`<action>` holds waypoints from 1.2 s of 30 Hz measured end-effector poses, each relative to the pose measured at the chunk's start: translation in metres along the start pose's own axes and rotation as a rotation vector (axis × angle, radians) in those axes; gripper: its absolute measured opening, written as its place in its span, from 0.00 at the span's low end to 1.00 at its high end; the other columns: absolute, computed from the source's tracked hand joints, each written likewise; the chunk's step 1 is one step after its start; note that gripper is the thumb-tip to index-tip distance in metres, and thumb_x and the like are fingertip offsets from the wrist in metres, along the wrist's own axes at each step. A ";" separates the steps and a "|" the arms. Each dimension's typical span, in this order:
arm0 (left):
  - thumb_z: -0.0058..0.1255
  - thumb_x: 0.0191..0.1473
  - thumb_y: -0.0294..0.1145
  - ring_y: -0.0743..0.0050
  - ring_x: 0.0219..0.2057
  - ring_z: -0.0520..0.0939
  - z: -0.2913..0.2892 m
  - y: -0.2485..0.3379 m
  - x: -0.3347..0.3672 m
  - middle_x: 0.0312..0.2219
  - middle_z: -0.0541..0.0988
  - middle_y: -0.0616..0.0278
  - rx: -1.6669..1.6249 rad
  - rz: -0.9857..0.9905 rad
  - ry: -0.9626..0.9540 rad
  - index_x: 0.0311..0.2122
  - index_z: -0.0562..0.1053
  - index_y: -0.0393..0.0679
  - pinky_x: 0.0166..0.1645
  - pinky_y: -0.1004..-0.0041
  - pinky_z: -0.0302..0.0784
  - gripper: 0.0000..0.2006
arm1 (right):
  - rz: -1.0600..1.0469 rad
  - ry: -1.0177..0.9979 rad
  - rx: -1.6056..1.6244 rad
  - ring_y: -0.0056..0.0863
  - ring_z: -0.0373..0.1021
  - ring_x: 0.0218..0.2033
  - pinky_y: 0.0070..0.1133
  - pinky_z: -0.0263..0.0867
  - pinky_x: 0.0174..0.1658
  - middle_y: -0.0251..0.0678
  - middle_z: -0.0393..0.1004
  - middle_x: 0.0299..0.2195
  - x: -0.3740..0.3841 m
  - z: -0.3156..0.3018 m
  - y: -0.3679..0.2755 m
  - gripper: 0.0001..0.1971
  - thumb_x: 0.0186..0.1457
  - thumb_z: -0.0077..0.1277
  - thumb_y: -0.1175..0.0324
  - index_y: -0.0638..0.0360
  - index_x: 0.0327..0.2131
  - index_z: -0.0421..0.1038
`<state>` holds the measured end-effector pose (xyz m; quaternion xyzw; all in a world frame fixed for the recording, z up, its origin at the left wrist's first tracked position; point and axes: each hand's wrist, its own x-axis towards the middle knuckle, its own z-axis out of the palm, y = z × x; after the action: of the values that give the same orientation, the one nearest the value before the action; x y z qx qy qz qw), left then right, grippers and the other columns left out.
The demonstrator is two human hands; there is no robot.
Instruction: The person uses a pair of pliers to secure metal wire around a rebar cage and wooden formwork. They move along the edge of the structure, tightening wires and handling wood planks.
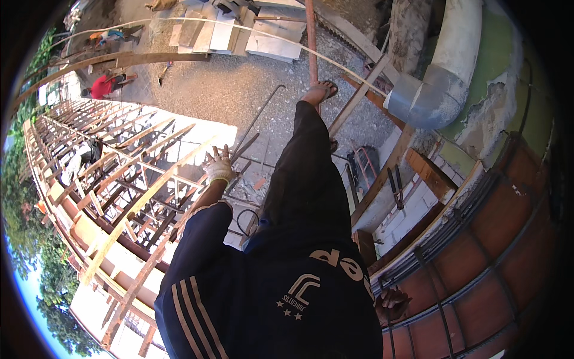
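My left hand [218,166], in a pale work glove, reaches out with fingers spread. It is beside the timber framework [128,218] and holds nothing that I can see. My right hand [393,305] is bare and low on the right, partly behind my dark sleeve and body. Its fingers look curled in next to the steel reinforcing bars [439,299], which cross in a grid over reddish-brown panels [484,281]. Whatever those fingers grip is hidden in shadow. A pair of long-handled black pincers [396,188] rests by the timbers to the right, away from both hands.
My sandalled foot [320,93] stands on a timber high above gravelly ground [239,81]. A big grey pipe elbow [433,99] juts from the green wall [526,107]. Boards [272,39] lie below. A person in red [106,85] and another person [110,37] are down left.
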<state>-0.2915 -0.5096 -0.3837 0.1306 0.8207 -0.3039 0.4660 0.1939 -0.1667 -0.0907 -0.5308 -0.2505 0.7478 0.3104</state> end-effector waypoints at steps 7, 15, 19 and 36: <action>0.59 0.51 0.47 0.47 0.56 0.76 0.011 0.057 0.024 0.53 0.76 0.42 -0.407 0.252 -0.127 0.58 0.70 0.41 0.61 0.60 0.71 0.32 | -0.124 0.103 0.075 0.21 0.54 0.12 0.26 0.57 0.26 0.27 0.53 0.11 -0.003 0.009 0.014 0.26 0.73 0.26 0.56 0.54 0.20 0.62; 0.54 0.56 0.37 0.60 0.43 0.84 -0.060 0.161 0.061 0.40 0.82 0.48 -0.875 0.594 0.084 0.53 0.73 0.37 0.49 0.65 0.77 0.22 | -0.243 0.077 0.064 0.20 0.54 0.13 0.24 0.58 0.27 0.27 0.57 0.13 0.001 0.029 0.018 0.25 0.72 0.30 0.57 0.57 0.23 0.68; 0.57 0.57 0.44 0.62 0.44 0.83 -0.156 0.212 0.026 0.42 0.81 0.48 -1.115 0.825 0.096 0.53 0.73 0.37 0.51 0.67 0.76 0.25 | -0.267 0.065 0.074 0.19 0.53 0.13 0.23 0.56 0.27 0.27 0.58 0.13 -0.002 0.031 0.018 0.25 0.72 0.31 0.57 0.58 0.24 0.69; 0.52 0.56 0.47 0.49 0.41 0.81 -0.239 0.366 -0.334 0.39 0.79 0.50 -0.184 2.019 0.617 0.45 0.78 0.46 0.46 0.55 0.77 0.18 | -0.307 0.021 0.030 0.20 0.56 0.14 0.24 0.58 0.26 0.28 0.60 0.14 -0.002 0.024 0.019 0.22 0.70 0.38 0.56 0.61 0.27 0.71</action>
<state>-0.0956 -0.0524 -0.1493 0.7876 0.4345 0.3337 0.2822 0.1677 -0.1828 -0.0952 -0.4893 -0.3142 0.6895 0.4318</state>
